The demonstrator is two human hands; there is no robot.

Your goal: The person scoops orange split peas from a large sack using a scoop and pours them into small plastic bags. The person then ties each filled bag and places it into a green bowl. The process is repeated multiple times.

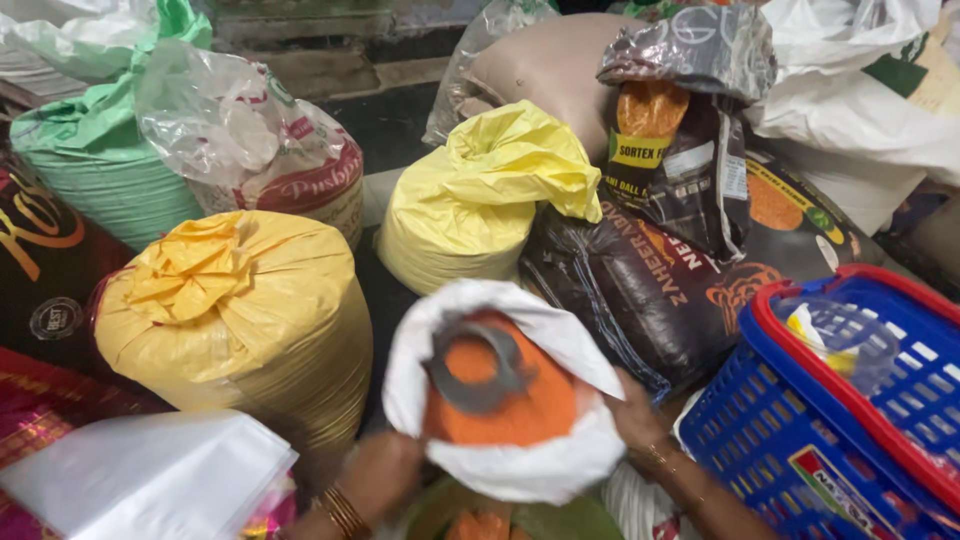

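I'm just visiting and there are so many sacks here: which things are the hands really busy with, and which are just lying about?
In hand:
left hand and right hand gripping the white sack of orange lentils
grey metal scoop lying in it

Lying about:
two yellow sacks
blue shopping basket
dark printed sack
green sack

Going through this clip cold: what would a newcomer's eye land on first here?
Probably the white sack at bottom centre, rolled open on bright orange lentils with a grey metal scoop lying in them; the left hand and right hand grip its sides. Next, two yellow sacks: one at left, one at centre. A blue basket with red rim sits at lower right.
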